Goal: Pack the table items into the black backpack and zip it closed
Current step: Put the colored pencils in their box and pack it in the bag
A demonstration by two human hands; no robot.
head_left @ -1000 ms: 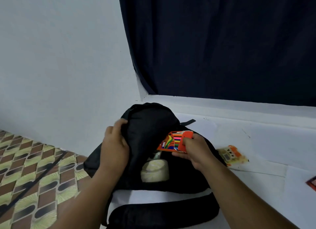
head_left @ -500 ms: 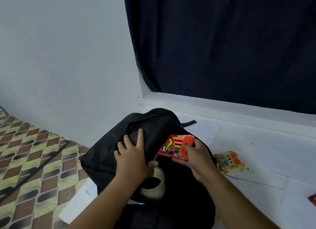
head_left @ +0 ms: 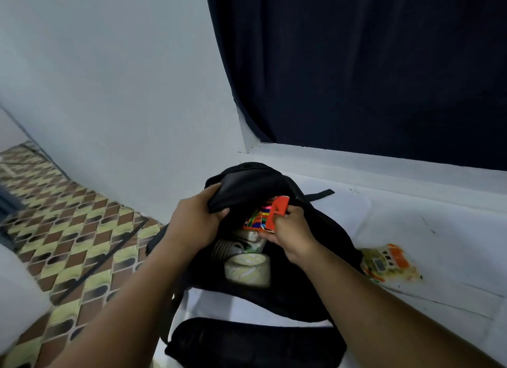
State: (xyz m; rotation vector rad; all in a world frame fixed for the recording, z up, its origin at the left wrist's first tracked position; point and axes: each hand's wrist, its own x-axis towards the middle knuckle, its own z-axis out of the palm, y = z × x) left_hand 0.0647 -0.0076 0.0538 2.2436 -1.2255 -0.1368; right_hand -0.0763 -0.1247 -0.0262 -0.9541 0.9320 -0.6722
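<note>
The black backpack [head_left: 323, 230] lies open on the white table [head_left: 411, 230]. My left hand [head_left: 196, 222] grips its upper flap and holds the mouth open. My right hand [head_left: 290, 230] holds an orange pack of coloured pens [head_left: 275, 215] in the opening, partly inside the bag. Below it, inside the bag, lie a roll of clear tape [head_left: 248, 267], a striped roll [head_left: 223, 248] and a shiny item that I cannot name.
An orange and yellow snack packet [head_left: 388, 263] lies on the table to the right of the bag. A dark curtain [head_left: 370, 65] hangs behind, above a white ledge. Patterned floor [head_left: 68, 216] lies off the table's left edge.
My left hand went from lying flat on the bag's top to gripping and lifting the flap. The pen pack has moved deeper into the opening, and more of the contents show.
</note>
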